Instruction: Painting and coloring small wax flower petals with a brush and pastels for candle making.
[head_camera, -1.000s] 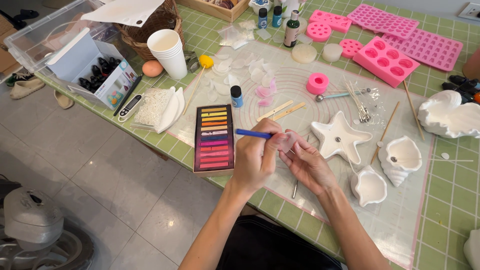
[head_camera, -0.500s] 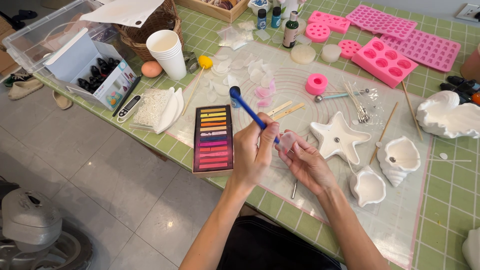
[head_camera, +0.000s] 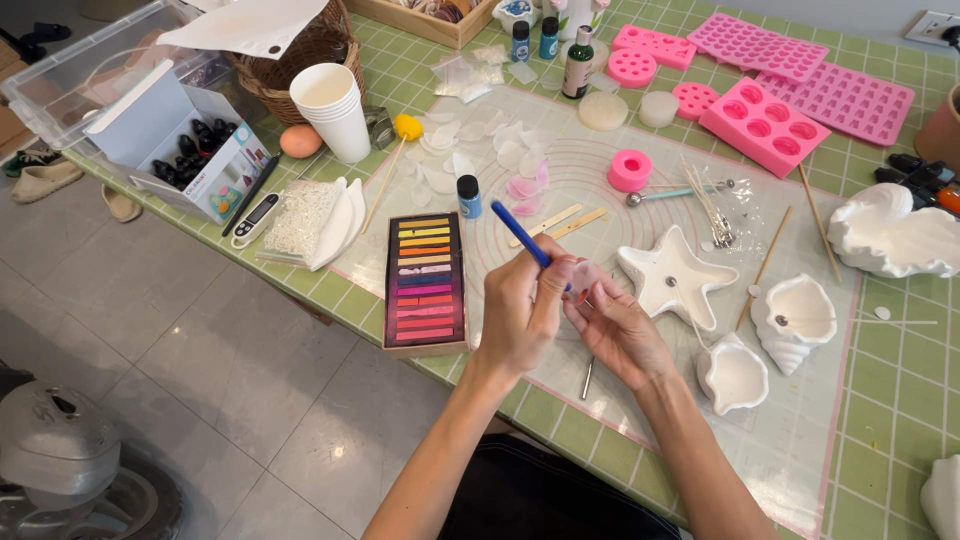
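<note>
1. Hands meet above the tabletop (head_camera: 880, 400): the left hand (head_camera: 525, 315) pinches a blue-handled brush (head_camera: 528, 240), the right hand (head_camera: 615, 325) cups a small pale pink petal piece (head_camera: 585, 275) between its fingertips.
2. A second ago the brush lay level; now its handle tilts up and away, its tip hidden at the petal, which suggests colour is being dabbed on.
3. Just left of the hands lies one pastel chalk box (head_camera: 424, 282).
4. To the right sit one starfish dish (head_camera: 675, 275) and two shell dishes (head_camera: 797, 318), (head_camera: 733, 375).
5. Farther off: five pink moulds (head_camera: 764, 122).
</note>
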